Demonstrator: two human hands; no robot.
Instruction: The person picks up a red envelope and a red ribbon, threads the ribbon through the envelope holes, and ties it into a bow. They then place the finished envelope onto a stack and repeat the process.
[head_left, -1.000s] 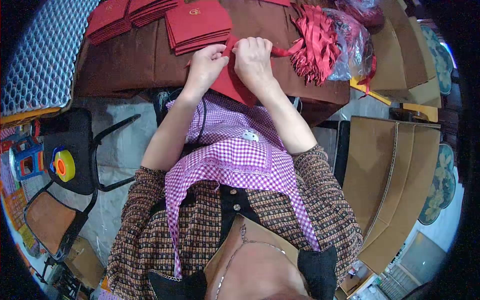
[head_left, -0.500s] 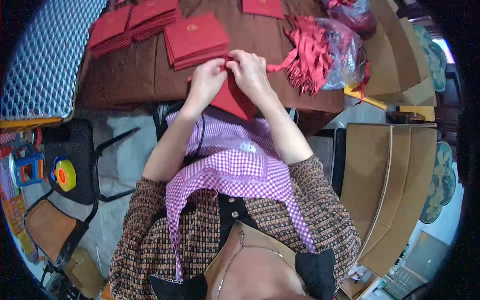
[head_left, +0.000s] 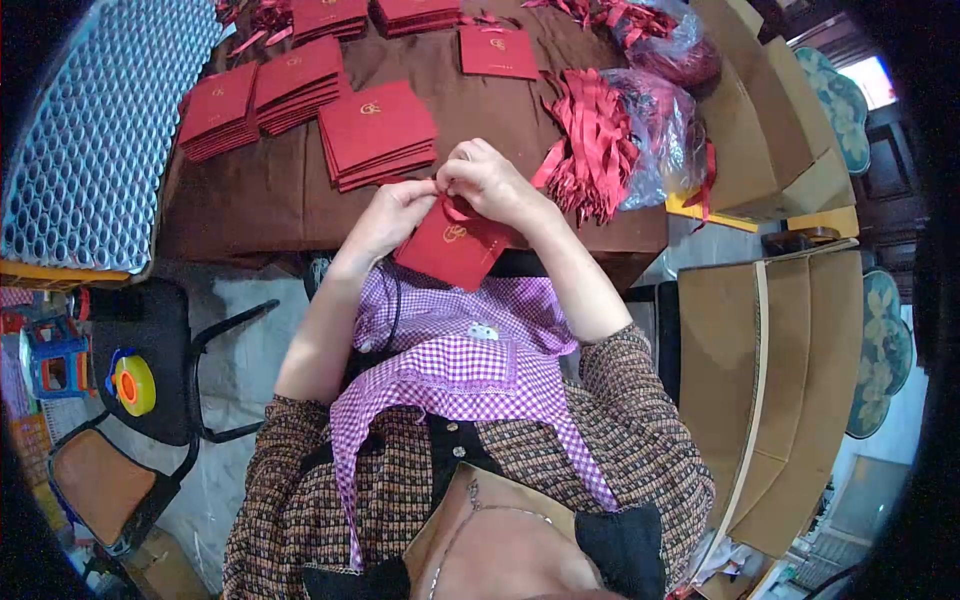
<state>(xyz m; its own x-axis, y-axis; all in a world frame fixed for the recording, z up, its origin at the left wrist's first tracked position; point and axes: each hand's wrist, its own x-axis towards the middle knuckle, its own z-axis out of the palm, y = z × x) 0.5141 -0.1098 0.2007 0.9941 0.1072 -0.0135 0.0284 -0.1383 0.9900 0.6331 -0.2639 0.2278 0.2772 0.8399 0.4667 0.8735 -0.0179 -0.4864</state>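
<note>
My left hand [head_left: 388,218] is closed, its thumb and fingertips pinching a red ribbon [head_left: 456,209] at the top corner of a flat red paper piece with gold print [head_left: 452,252]. From the other side, my right hand [head_left: 496,187] pinches the same ribbon, fingers curled; the fingertips of both hands meet. The paper piece hangs tilted below them, over my lap at the table edge. Just beyond my hands lies a stack of matching red pieces [head_left: 378,130]. A bundle of loose red ribbons [head_left: 592,150] lies right of my right hand.
More red stacks [head_left: 218,112] stand at the back left of the brown-covered table [head_left: 270,195]. One red piece with a ribbon [head_left: 498,52] lies farther back. A honeycomb-like tray [head_left: 85,140] borders the left; cardboard boxes [head_left: 720,370] flank the right. A chair [head_left: 150,330] holds a yellow tape roll [head_left: 135,385].
The red piece has swung round so its gold print faces me. My hands sit slightly lower in view, still pinching at its top. The view has tilted, showing more of the table's back.
</note>
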